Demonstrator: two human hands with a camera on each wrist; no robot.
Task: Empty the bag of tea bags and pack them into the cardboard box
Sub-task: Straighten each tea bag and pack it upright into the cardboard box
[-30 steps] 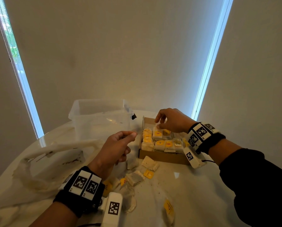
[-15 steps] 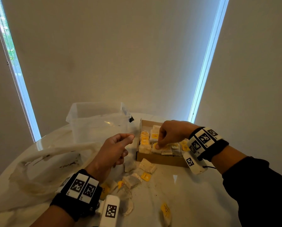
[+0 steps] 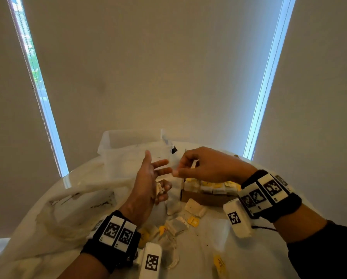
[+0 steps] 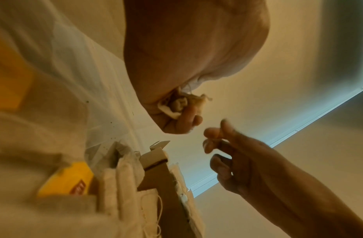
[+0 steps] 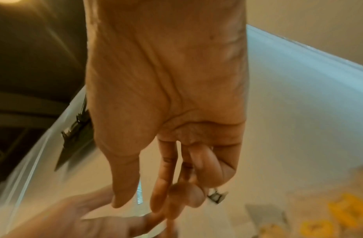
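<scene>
My left hand (image 3: 152, 178) is raised over the table with thumb, index and middle finger straight. Its ring and little fingers curl round a crumpled tea bag (image 3: 160, 189), also seen as the tea bag (image 4: 176, 104) in the left wrist view. My right hand (image 3: 188, 168) hovers above the cardboard box (image 3: 204, 199), its thumb tip meeting the left fingertips. Its other fingers are curled, and I cannot tell whether they hold anything. Tea bags with yellow tags fill the box (image 3: 214, 187). Loose tea bags (image 3: 194, 210) lie in front of it.
An empty-looking clear plastic tub (image 3: 128, 150) stands behind the hands. The crumpled translucent bag (image 3: 68, 208) is spread over the left of the round white table (image 3: 208, 248). More tea bags and yellow tags (image 3: 176, 226) are scattered near my left wrist.
My right hand has risen out of the box and moved left to the left hand. The left hand has opened its thumb and first two fingers, which were pinched together.
</scene>
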